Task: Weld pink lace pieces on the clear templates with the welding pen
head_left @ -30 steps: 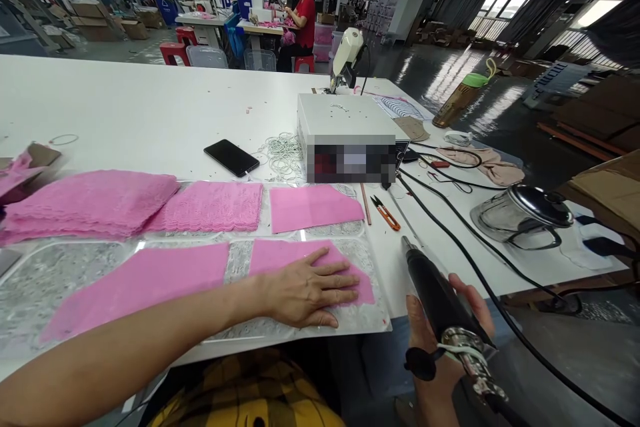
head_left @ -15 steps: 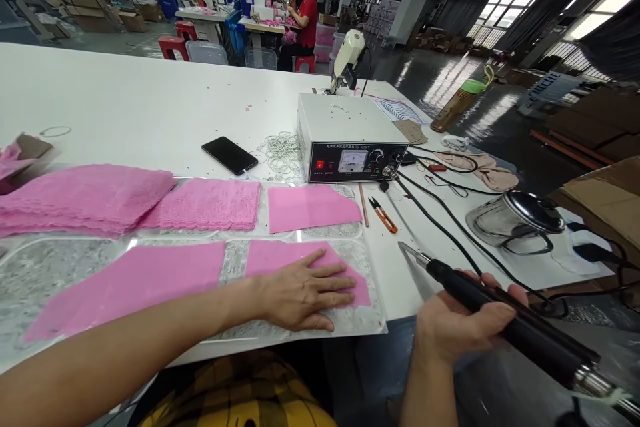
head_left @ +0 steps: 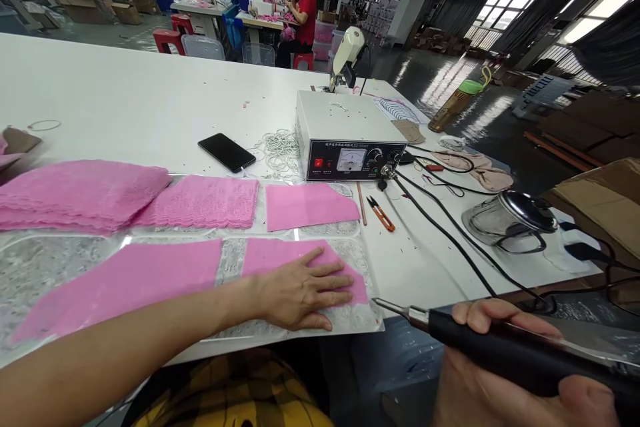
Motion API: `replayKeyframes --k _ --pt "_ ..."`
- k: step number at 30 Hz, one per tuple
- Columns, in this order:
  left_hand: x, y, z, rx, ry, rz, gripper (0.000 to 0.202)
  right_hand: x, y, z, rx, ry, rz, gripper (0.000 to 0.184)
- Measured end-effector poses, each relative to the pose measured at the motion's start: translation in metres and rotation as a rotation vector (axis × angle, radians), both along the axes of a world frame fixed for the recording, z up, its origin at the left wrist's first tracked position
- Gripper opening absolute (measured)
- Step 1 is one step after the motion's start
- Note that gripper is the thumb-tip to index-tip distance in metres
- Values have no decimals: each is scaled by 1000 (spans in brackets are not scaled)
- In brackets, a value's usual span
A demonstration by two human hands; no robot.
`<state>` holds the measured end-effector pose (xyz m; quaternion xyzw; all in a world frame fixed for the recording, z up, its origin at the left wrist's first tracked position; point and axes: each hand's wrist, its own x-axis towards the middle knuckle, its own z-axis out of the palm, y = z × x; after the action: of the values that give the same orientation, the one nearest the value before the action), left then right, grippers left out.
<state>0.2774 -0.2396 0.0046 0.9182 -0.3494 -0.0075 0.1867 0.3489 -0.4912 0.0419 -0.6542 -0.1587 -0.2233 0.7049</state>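
Observation:
My left hand [head_left: 305,290] lies flat with spread fingers on a pink fabric piece [head_left: 280,253] at the table's front edge. That piece rests on a clear template sheet [head_left: 233,263]. In my right hand [head_left: 505,373] is a black handheld ultrasonic cutter [head_left: 505,343], its fingers wrapped round the handle. The metal tip points left, close to the right edge of the sheet. Left of my hand lies a longer pink piece [head_left: 135,280]. Behind are another pink piece [head_left: 310,205], a lace-edged pink stack [head_left: 200,203] and a larger pink stack [head_left: 80,193].
A white control box [head_left: 353,130] with cables stands at the back. Near it are a phone [head_left: 227,151], tangled white cord [head_left: 281,152], orange thread snips [head_left: 381,215] and a lidded glass mug [head_left: 507,220]. A person in red [head_left: 303,13] sits at a sewing machine beyond.
My right hand has turned and come closer to the camera. The cutter's tip has moved left and down towards the sheet. My left hand stays put on the fabric.

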Motion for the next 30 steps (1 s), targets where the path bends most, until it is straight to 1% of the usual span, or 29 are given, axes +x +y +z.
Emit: replayKeyframes --k 2,4,8,15,21,25,30 --pt "0 0 0 2 3 2 53 0 5 1 154 46 21 28" --pt "0 0 1 2 6 5 53 0 9 1 212 84 33 23" --pt "0 0 2 6 12 -1 53 1 10 0 224 83 42 22" --pt "0 0 3 -4 21 2 53 1 11 -1 134 67 22 23" --pt "0 0 2 21 3 -2 53 2 10 -3 189 71 45 20" --pt "0 0 2 35 -2 -9 53 3 9 -4 193 67 87 16" --pt "0 0 -2 34 -2 -8 55 2 10 -4 194 61 98 15"
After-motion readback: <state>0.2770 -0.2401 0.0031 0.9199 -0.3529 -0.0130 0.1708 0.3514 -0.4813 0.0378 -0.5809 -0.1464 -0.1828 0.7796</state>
